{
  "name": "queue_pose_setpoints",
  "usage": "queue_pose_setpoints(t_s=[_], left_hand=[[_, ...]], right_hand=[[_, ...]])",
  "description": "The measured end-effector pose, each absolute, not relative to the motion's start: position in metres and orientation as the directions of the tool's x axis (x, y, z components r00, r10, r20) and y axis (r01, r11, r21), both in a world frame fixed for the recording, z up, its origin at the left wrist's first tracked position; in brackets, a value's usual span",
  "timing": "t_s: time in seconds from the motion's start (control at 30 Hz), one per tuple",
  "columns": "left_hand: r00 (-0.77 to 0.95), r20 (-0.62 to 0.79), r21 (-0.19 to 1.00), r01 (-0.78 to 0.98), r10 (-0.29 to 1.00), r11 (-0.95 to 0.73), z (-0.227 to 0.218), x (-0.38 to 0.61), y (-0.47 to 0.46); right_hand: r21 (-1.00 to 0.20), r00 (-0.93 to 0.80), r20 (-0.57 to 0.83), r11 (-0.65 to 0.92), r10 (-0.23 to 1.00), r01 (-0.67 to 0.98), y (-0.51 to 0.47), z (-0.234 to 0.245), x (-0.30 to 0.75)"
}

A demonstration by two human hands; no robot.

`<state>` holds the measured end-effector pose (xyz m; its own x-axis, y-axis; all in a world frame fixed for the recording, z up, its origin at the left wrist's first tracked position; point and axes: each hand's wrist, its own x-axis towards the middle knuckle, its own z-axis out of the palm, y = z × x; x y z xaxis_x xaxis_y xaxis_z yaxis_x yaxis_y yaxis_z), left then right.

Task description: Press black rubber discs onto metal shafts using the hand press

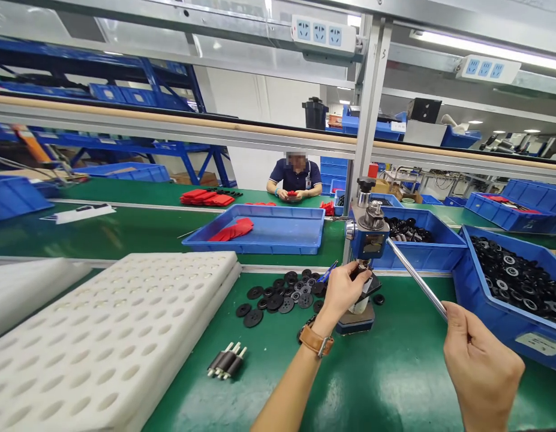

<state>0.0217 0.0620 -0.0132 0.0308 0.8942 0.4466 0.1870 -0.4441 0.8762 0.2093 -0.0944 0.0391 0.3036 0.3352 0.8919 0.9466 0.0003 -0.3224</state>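
Note:
A small blue hand press (368, 240) stands on the green bench. My left hand (343, 291), with a brown watch strap at the wrist, pinches a small black part (366, 287) under the press head, above its base (355, 323). My right hand (478, 366) is closed around the end of the press's long metal lever (415, 277), which slopes down to the right. A heap of black round parts (282, 297) lies just left of the press.
A white foam tray with holes (107, 336) fills the left. Three black parts with metal pins (226, 362) lie in front. Blue bins of black parts (516, 279) stand right. A blue tray (269, 231) with red pieces sits behind. A person sits across the bench.

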Motion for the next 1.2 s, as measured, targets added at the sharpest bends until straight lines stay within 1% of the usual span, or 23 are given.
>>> queue_pose_setpoints(t_s=[0.13,0.17,0.23,0.3,0.37,0.5,0.6,0.7,0.8,0.87,1.03,1.07,1.2], left_hand=[[0.036,0.445,0.876,0.189,0.895,-0.444,-0.011,0.021,0.061],[0.038,0.444,0.876,0.193,0.895,-0.443,-0.011,0.021,0.061],[0.041,0.441,0.875,0.200,0.896,-0.440,-0.011,0.021,0.061],[0.042,0.438,0.875,0.206,0.898,-0.437,-0.011,0.021,0.061],[0.039,0.437,0.876,0.209,0.899,-0.435,-0.011,0.021,0.061],[0.033,0.439,0.877,0.203,0.898,-0.436,-0.010,0.022,0.061],[0.032,0.438,0.878,0.199,0.898,-0.436,-0.010,0.022,0.061],[0.035,0.434,0.880,0.198,0.900,-0.432,-0.011,0.021,0.061],[0.041,0.427,0.883,0.194,0.903,-0.427,-0.012,0.020,0.062],[0.043,0.421,0.887,0.190,0.906,-0.421,-0.014,0.020,0.062],[0.042,0.403,0.896,0.183,0.914,-0.404,-0.016,0.019,0.063],[0.043,0.402,0.897,0.182,0.915,-0.402,-0.016,0.019,0.063],[0.043,0.400,0.898,0.183,0.915,-0.401,-0.014,0.019,0.062]], right_hand=[[-0.331,0.303,0.843,-0.014,0.444,0.944,-0.097,0.039,0.211],[-0.338,0.310,0.835,-0.021,0.454,0.941,-0.098,0.039,0.211],[-0.363,0.343,0.844,-0.032,0.411,0.931,-0.096,0.035,0.209],[-0.378,0.365,0.869,-0.026,0.334,0.925,-0.094,0.029,0.207],[-0.377,0.360,0.880,-0.005,0.311,0.926,-0.092,0.027,0.207],[-0.363,0.328,0.838,-0.002,0.436,0.932,-0.095,0.037,0.211],[-0.359,0.333,0.818,-0.037,0.470,0.933,-0.097,0.044,0.213],[-0.366,0.342,0.835,-0.029,0.431,0.930,-0.097,0.040,0.211],[-0.364,0.327,0.865,0.029,0.381,0.931,-0.096,0.033,0.208],[-0.358,0.314,0.871,0.051,0.378,0.932,-0.095,0.028,0.206],[-0.373,0.353,0.891,0.015,0.285,0.928,-0.088,0.008,0.204],[-0.378,0.355,0.891,0.026,0.284,0.926,-0.086,0.005,0.203],[-0.399,0.348,0.868,0.079,0.356,0.914,-0.086,0.004,0.204]])
